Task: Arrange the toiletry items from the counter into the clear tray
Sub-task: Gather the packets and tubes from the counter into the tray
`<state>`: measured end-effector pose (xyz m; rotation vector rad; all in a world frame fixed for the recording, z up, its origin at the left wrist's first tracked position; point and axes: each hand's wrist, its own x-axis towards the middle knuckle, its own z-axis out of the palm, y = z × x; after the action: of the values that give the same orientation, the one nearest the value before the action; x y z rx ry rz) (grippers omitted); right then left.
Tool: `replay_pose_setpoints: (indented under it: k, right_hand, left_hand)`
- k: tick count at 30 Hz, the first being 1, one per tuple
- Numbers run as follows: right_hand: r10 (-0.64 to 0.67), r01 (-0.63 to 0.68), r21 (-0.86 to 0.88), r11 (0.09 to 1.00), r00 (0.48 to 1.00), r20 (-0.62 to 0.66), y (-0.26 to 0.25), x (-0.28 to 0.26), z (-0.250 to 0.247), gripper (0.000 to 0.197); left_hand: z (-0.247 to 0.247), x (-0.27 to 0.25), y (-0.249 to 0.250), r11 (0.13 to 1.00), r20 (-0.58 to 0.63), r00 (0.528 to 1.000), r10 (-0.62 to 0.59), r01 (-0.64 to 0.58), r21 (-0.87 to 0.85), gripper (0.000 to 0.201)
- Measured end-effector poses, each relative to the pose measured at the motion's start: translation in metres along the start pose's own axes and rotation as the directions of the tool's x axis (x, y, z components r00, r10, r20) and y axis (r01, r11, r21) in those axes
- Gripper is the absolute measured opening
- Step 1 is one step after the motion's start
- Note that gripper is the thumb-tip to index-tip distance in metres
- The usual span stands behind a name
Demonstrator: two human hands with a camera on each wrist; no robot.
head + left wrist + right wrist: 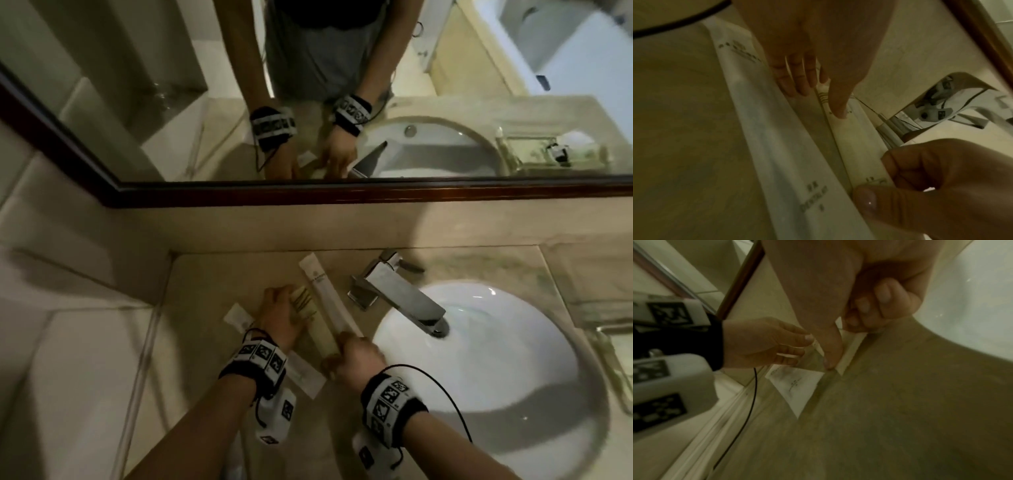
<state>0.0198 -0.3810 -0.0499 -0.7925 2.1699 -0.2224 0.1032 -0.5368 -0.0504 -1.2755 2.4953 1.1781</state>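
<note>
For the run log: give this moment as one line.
stage: gathering packets on counter | left hand: fingers flat on cream packet | right hand: pinches packet's near end | clear tray: right of sink

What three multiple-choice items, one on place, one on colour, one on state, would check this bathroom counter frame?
1. Where do the long packets lie?
A. in the basin
B. on the counter left of the faucet
C. in the clear tray

2. What colour is the basin?
A. white
B. black
C. green

3. What is the right hand doing?
A. hanging idle
B. turning the faucet
C. pinching the near end of a packet

Answers: 1 B, the packets lie between the left hand and the faucet; 2 A, the bowl shows white; 3 C, thumb and fingers close on the packet end in the left wrist view.
</note>
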Motion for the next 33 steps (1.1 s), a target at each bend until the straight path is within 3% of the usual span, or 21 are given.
replay_pose_setpoints:
  k: [5, 9, 13, 17, 25, 29, 33]
  right_hand:
    - [-0.081, 0.081, 0.022, 0.997, 0.996, 0.038, 0.008, -0.004, -0.002, 0.033]
    - [-0.124, 0.123, 0.055, 0.991, 0.992, 0.003, 0.023, -0.024, -0.013, 0.02]
    - [-0.147, 0.155, 0.099, 0.983, 0.985, -0.084, 0.053, -0.061, -0.028, 0.02]
    - [-0.153, 0.174, 0.18, 0.968, 0.98, -0.125, 0.092, -0.1, -0.035, 0.032]
    - [-0.022, 0.078, 0.417, 0.906, 0.99, -0.14, 0.187, -0.171, -0.035, 0.026]
    - [0.04, 0.04, 0.504, 0.863, 0.988, -0.147, 0.242, -0.192, -0.05, 0.015]
    - [0.031, 0.083, 0.573, 0.815, 0.982, -0.186, 0.305, -0.203, -0.083, 0.023]
  left_hand:
    - [-0.003, 0.004, 0.0, 0.994, 0.019, 0.999, -0.044, 0.045, -0.101, 0.063]
    - [0.001, -0.014, 0.001, 0.943, 0.012, 1.0, -0.003, 0.007, -0.333, 0.031]
    - [0.01, -0.045, 0.031, 0.895, -0.006, 1.0, 0.015, -0.016, -0.446, 0.038]
    - [0.044, -0.079, 0.073, 0.801, 0.069, 0.997, 0.02, 0.025, -0.599, 0.018]
    - [0.15, -0.146, 0.152, 0.839, 0.258, 0.956, 0.137, 0.026, -0.543, 0.002]
    - [0.196, -0.16, 0.196, 0.879, 0.273, 0.939, 0.209, -0.058, -0.473, 0.01]
    - [0.238, -0.17, 0.253, 0.888, 0.278, 0.93, 0.239, -0.094, -0.45, 0.011]
